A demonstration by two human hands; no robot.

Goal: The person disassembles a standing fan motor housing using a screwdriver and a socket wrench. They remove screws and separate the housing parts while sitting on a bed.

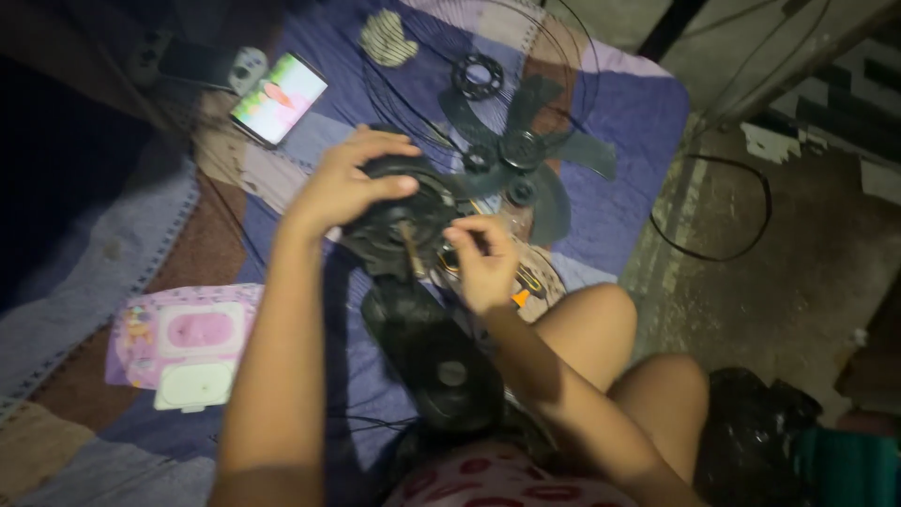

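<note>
My left hand (349,183) grips the top of a black fan motor housing (405,218) held over a blue cloth. My right hand (481,255) pinches a small part at the motor's right side, close to its shaft; what it holds is too small to name. Below the motor lies the fan's black round base (441,361), between my arms. Beyond the motor rest the dark fan blade (535,160), a black ring (477,75) and a wire grille (488,56).
A lit phone (280,97) lies at the upper left. A pink wipes packet (188,345) sits left of my arm. A black cable loop (713,211) lies on the concrete floor at right. My bare knees (638,357) are at the lower right.
</note>
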